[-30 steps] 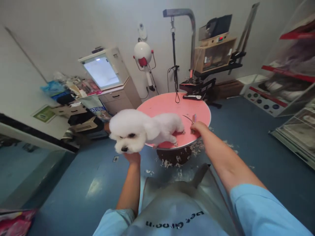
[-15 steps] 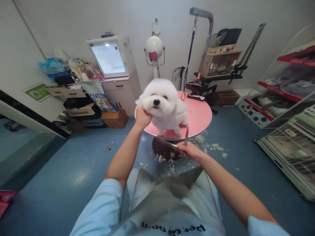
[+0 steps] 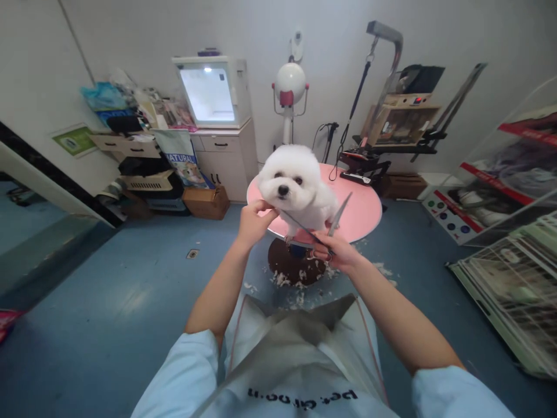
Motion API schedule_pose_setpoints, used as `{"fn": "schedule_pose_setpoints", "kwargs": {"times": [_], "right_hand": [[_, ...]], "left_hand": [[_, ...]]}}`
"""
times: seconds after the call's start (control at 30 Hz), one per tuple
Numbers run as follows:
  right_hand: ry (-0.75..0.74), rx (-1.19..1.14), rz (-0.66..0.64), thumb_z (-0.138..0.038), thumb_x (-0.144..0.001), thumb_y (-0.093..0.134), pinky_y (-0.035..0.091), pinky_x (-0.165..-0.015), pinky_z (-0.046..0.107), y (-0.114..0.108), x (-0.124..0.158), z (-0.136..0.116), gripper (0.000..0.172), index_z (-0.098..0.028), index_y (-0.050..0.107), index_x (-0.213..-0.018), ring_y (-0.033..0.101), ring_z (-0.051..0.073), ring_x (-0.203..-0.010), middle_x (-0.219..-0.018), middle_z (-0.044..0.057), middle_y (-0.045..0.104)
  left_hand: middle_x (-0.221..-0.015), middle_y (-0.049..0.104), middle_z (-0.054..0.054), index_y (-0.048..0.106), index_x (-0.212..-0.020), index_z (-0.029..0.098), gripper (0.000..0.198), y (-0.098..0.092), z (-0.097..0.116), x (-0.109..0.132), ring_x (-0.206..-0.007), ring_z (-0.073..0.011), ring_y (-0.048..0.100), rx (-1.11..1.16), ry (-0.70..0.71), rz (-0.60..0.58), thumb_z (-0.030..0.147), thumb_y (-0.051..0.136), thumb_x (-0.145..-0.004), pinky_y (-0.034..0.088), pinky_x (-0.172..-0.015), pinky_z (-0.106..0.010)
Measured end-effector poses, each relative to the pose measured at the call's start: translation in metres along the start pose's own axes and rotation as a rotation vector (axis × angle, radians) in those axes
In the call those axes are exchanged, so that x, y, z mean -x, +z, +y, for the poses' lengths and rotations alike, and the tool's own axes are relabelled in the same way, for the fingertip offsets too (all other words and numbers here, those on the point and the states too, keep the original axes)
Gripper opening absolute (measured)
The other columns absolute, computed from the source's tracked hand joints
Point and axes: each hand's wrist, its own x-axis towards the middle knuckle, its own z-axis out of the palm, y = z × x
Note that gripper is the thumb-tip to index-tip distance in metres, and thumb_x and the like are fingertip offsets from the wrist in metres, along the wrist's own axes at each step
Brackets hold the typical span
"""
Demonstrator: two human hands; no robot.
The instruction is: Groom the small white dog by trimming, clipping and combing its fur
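Note:
A fluffy white dog (image 3: 293,177) stands near the front of a round pink grooming table (image 3: 363,217), its face toward me. My left hand (image 3: 256,223) is at the lower cheek on the picture's left side, thumb and fingers pinched on the fur there. In my right hand (image 3: 337,251) is a pair of scissors (image 3: 341,215), fingers in the handle rings. The blades are spread wide. One points up to the right beside the dog's body; the darker one reaches under its chin toward my left fingertips.
A grooming arm (image 3: 394,38) with a hanging dark leash (image 3: 357,96) rises behind the table. White fur clippings (image 3: 300,296) lie on the blue floor around the brown base (image 3: 285,264). A wire cage (image 3: 513,284) stands at right, a lit white cabinet (image 3: 209,93) at back left.
My left hand has lowered slightly from the dog's cheek and now pinches. The scissors have come up and opened, one blade under the chin. The dog's head has tipped down.

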Motion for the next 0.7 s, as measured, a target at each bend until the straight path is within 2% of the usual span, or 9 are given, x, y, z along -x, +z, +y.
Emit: {"fn": "schedule_pose_setpoints", "kwargs": {"times": [0.07,0.17,0.3,0.4,0.47,0.6,0.7], "right_hand": [[0.066,-0.059,-0.02,-0.034,-0.082,0.073,0.019,-0.04,0.016,0.0,-0.003,0.011,0.025,-0.012,0.068,-0.092,0.018,0.005,-0.043,-0.048,-0.011,0.027],[0.198,-0.213,0.007,-0.03,-0.088,0.066,0.032,-0.044,0.016,0.006,-0.009,0.021,0.015,-0.015,0.066,-0.089,0.023,0.005,-0.042,-0.049,-0.011,0.029],[0.11,-0.372,-0.042,-0.029,-0.097,0.055,0.046,-0.058,0.02,0.017,-0.013,0.023,0.017,-0.017,0.066,-0.095,0.025,0.007,-0.043,-0.051,-0.011,0.028],[0.149,-0.342,-0.095,-0.027,-0.097,0.054,0.047,-0.06,0.02,0.021,-0.009,0.026,0.019,-0.014,0.068,-0.097,0.025,0.007,-0.043,-0.05,-0.01,0.029],[0.199,-0.31,-0.07,-0.026,-0.097,0.054,0.046,-0.057,0.02,0.021,-0.007,0.025,0.017,-0.016,0.067,-0.094,0.023,0.007,-0.042,-0.05,-0.011,0.028],[0.09,-0.329,-0.039,-0.028,-0.098,0.051,0.047,-0.058,0.021,0.025,-0.003,0.008,0.019,-0.018,0.066,-0.091,0.02,0.007,-0.043,-0.051,-0.011,0.025],[0.074,-0.208,-0.076,-0.032,-0.093,0.059,0.048,-0.063,0.023,0.029,0.004,-0.002,0.019,-0.016,0.07,-0.097,0.02,0.007,-0.043,-0.051,-0.011,0.024]], "left_hand": [[-0.068,0.063,-0.001,0.064,-0.06,0.015,0.013,0.011,0.018,-0.008,-0.07,-0.0128,0.055,-0.012,0.02,0.033,0.023,0.069,-0.068,0.043,-0.068,-0.024],[-0.061,0.056,0.002,0.057,-0.056,0.015,0.019,0.021,0.043,-0.024,-0.063,-0.0106,0.048,-0.075,0.051,0.022,0.021,0.069,-0.069,0.036,-0.061,-0.023],[-0.053,0.048,0.003,0.05,-0.053,0.016,0.024,0.027,0.066,-0.042,-0.056,-0.0093,0.041,-0.17,0.081,-0.079,0.02,0.066,-0.07,0.028,-0.055,-0.024],[-0.052,0.048,0.003,0.051,-0.054,0.016,0.022,0.03,0.078,-0.055,-0.055,-0.0097,0.041,-0.207,0.102,-0.153,0.021,0.065,-0.071,0.027,-0.054,-0.025],[-0.052,0.047,0.002,0.052,-0.054,0.016,0.022,0.032,0.084,-0.062,-0.055,-0.0105,0.042,-0.224,0.112,-0.193,0.021,0.064,-0.071,0.027,-0.054,-0.026],[-0.053,0.048,0.0,0.051,-0.052,0.016,0.022,0.033,0.097,-0.072,-0.059,-0.0122,0.046,-0.275,0.12,-0.247,0.02,0.063,-0.07,0.028,-0.056,-0.027],[-0.051,0.046,0.0,0.051,-0.05,0.016,0.023,0.031,0.106,-0.073,-0.059,-0.0123,0.046,-0.3,0.132,-0.252,0.019,0.063,-0.069,0.029,-0.057,-0.027]]}}
